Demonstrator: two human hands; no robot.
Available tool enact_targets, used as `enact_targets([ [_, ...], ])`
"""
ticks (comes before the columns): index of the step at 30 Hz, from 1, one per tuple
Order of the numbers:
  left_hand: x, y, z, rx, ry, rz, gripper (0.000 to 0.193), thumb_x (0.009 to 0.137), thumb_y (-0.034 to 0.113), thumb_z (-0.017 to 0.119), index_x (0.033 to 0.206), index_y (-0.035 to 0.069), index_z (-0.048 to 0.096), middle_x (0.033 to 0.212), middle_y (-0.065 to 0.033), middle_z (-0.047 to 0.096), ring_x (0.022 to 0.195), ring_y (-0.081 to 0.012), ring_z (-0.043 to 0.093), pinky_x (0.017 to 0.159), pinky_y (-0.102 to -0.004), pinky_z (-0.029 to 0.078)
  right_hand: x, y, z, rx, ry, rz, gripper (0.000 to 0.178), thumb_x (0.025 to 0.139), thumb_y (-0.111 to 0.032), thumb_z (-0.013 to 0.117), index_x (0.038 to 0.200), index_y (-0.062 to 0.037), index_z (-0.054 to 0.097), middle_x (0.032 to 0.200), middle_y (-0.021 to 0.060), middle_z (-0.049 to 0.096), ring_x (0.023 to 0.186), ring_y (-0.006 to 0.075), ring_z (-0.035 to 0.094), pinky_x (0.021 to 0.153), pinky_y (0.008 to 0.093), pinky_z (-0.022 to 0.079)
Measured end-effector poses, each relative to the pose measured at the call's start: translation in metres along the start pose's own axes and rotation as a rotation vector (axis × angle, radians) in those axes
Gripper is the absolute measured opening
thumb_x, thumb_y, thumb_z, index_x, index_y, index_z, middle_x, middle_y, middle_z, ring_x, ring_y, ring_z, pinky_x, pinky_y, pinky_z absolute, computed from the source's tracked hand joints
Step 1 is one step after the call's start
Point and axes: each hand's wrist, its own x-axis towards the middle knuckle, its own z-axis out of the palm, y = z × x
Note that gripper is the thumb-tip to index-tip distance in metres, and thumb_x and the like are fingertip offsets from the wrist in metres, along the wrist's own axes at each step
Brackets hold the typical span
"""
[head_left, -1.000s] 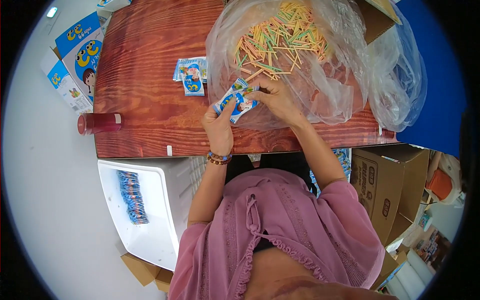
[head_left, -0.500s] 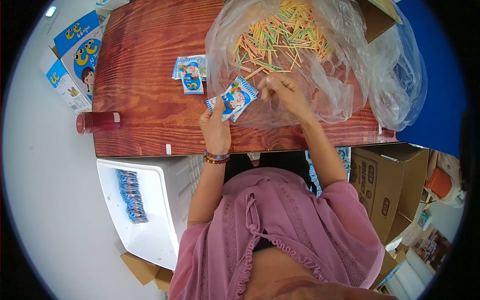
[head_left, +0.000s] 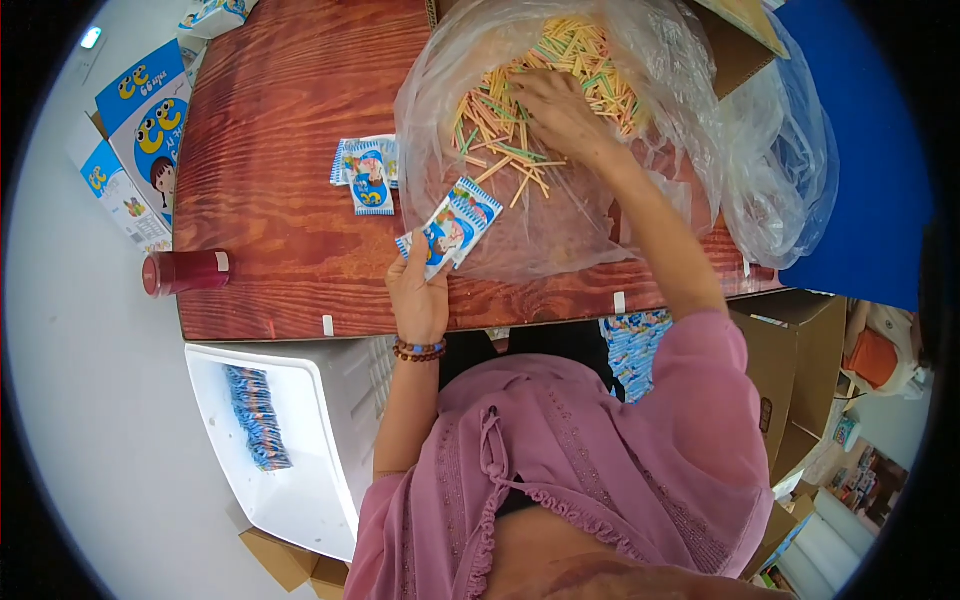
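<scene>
My left hand (head_left: 418, 295) is closed on a small blue-and-white snack packet (head_left: 462, 222), tilted above the table's near half. A second packet edge seems to lie just behind it. My right hand (head_left: 562, 112) reaches into a heap of thin snack sticks (head_left: 585, 60) in yellow, pink and green. Its fingers look apart and touch the heap; their tips are partly hidden among the sticks. The heap rests on a spread clear plastic bag (head_left: 560, 230). Left of the bag, several similar packets (head_left: 370, 180) lie overlapping on the tabletop.
The reddish wooden table (head_left: 290, 120) carries a red cylindrical container (head_left: 190, 272) at its left edge. Below stands a white bin (head_left: 325, 440) with a row of packets (head_left: 258, 415). Printed cartons (head_left: 150, 130) stand far left; a brown cardboard box (head_left: 795, 360) sits at right.
My right hand has moved away from the packet, up and forward into the stick heap. My left hand still holds the packet. The whole view has shifted slightly.
</scene>
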Motion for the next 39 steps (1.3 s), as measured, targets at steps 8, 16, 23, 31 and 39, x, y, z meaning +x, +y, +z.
enact_targets([
  [8,0.003,0.006,0.001,-0.008,0.014,-0.015,0.024,0.095,0.021,0.057,0.106,0.000,0.063,0.106,-0.0074,0.067,0.095,-0.0164,0.064,0.079,-0.0296,0.052,0.047,0.025,0.021,0.000,-0.372,-0.208,0.040,0.078,-0.008,0.055,0.118,-0.0068,0.058,0.122,0.0079,0.056,0.117,0.0217,0.048,0.100,0.0405,0.031],
  [16,0.007,0.005,-0.001,0.002,0.006,-0.008,0.024,0.094,0.020,0.058,0.106,0.000,0.063,0.107,-0.0082,0.067,0.096,-0.0173,0.065,0.080,-0.0300,0.052,0.043,0.030,0.032,-0.069,-0.446,-0.178,0.028,0.078,-0.007,0.054,0.106,-0.0049,0.056,0.110,0.0101,0.057,0.112,0.0233,0.051,0.097,0.0404,0.032],
  [23,0.003,0.007,0.002,0.006,-0.013,-0.023,0.023,0.094,0.020,0.057,0.105,0.001,0.063,0.107,-0.0085,0.067,0.095,-0.0173,0.065,0.080,-0.0300,0.053,0.033,0.023,0.039,0.041,-0.254,-0.055,0.026,0.080,0.002,0.047,0.106,-0.0022,0.052,0.109,0.0162,0.058,0.109,0.0290,0.053,0.094,0.0425,0.033],
  [31,0.002,0.009,0.006,-0.030,0.000,-0.038,0.019,0.095,0.014,0.055,0.103,-0.001,0.064,0.103,-0.0093,0.068,0.092,-0.0169,0.066,0.081,-0.0317,0.054,0.044,-0.013,0.036,0.005,-0.402,0.346,0.029,0.086,-0.007,0.039,0.108,0.0030,0.056,0.107,0.0269,0.061,0.104,0.0375,0.059,0.091,0.0498,0.038],
  [39,0.001,0.008,0.001,-0.064,-0.012,-0.033,0.018,0.094,0.013,0.056,0.103,0.000,0.064,0.103,-0.0090,0.068,0.092,-0.0165,0.066,0.081,-0.0316,0.054,0.061,-0.039,0.007,0.002,-0.551,0.374,0.056,0.080,-0.041,0.062,0.110,0.0051,0.056,0.117,0.0233,0.059,0.114,0.0328,0.055,0.097,0.0526,0.034],
])
